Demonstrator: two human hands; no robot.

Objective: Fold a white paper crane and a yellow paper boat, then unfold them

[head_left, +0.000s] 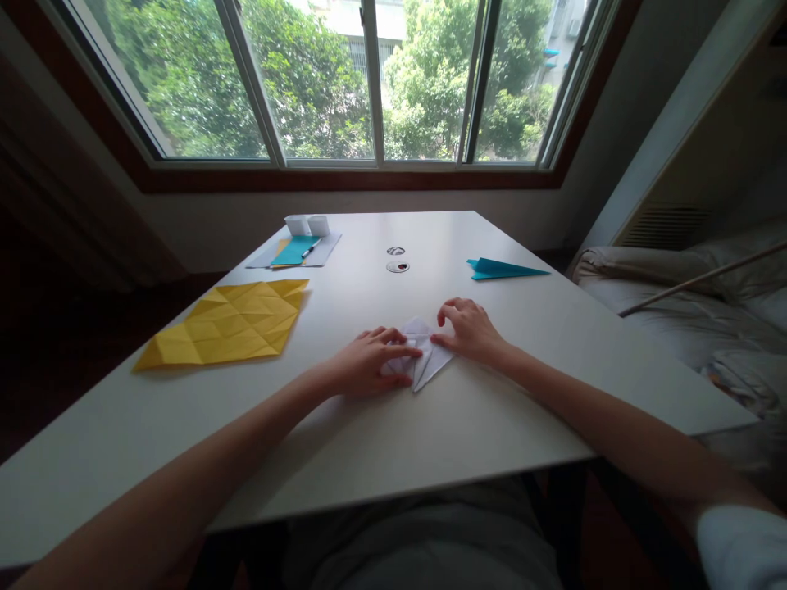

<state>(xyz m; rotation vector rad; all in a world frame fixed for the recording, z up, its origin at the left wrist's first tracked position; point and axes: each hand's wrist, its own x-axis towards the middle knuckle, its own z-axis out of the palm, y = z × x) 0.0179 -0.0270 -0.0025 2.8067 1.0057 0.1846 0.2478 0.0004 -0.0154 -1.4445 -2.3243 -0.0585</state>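
A small folded sheet of white paper [433, 360] lies on the white table in front of me, one pointed corner towards me. My left hand [372, 362] covers its left part, fingers bent over it and thumb on the near side, holding it against the tabletop. Some of its folds are hidden under those fingers. At the paper's upper right edge is my right hand [470, 328], with one fingertip touching the paper. The other fingers there are curved and apart, with nothing between them.
A creased yellow sheet [239, 321] lies to the left, and a teal paper plane [504, 269] at the right. Two white containers [307, 225], teal paper [296, 250] and a pen [311, 248] sit at the back left. Two round discs [398, 267] lie mid-table. A pale sofa [664, 287] stands right.
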